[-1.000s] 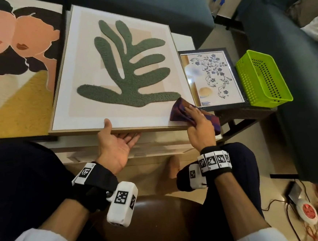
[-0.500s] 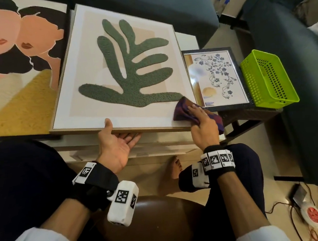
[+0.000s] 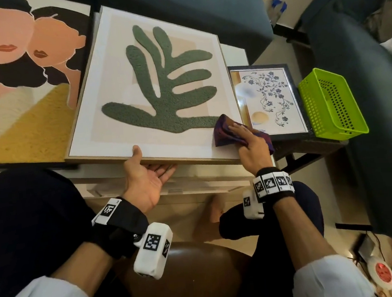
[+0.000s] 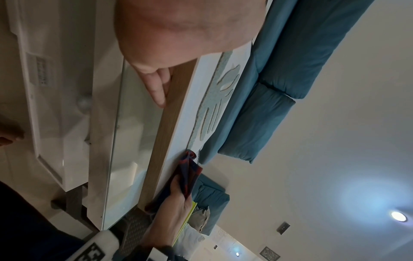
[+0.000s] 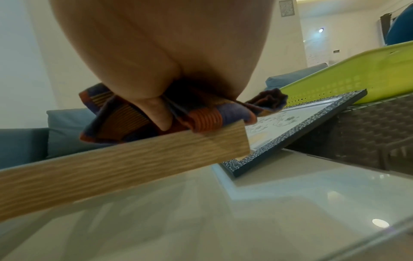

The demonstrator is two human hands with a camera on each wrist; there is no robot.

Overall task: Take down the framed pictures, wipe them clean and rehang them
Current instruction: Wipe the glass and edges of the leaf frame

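Note:
A wood-framed picture of a green leaf (image 3: 162, 92) lies tilted on the white table, its near edge (image 4: 161, 141) lifted. My left hand (image 3: 145, 173) holds that near edge, thumb on top and fingers (image 4: 156, 88) underneath. On the picture's near right corner, my right hand (image 3: 251, 148) holds a bunched purple and orange cloth (image 3: 224, 132) and presses it down. The right wrist view shows the cloth (image 5: 201, 118) gathered under the hand above the wooden corner (image 5: 134, 159). A small dark-framed floral picture (image 3: 268, 98) lies just right of the cloth.
A large picture of two faces (image 3: 20, 80) lies to the left. A green plastic basket (image 3: 332, 104) stands on a dark wicker stand at the right. Blue sofas surround the glass-topped table (image 5: 268, 203). Cables and a power strip (image 3: 380, 272) lie on the floor at the lower right.
The right hand has shifted the cloth slightly on the picture's near right corner. The left hand keeps its hold on the near edge.

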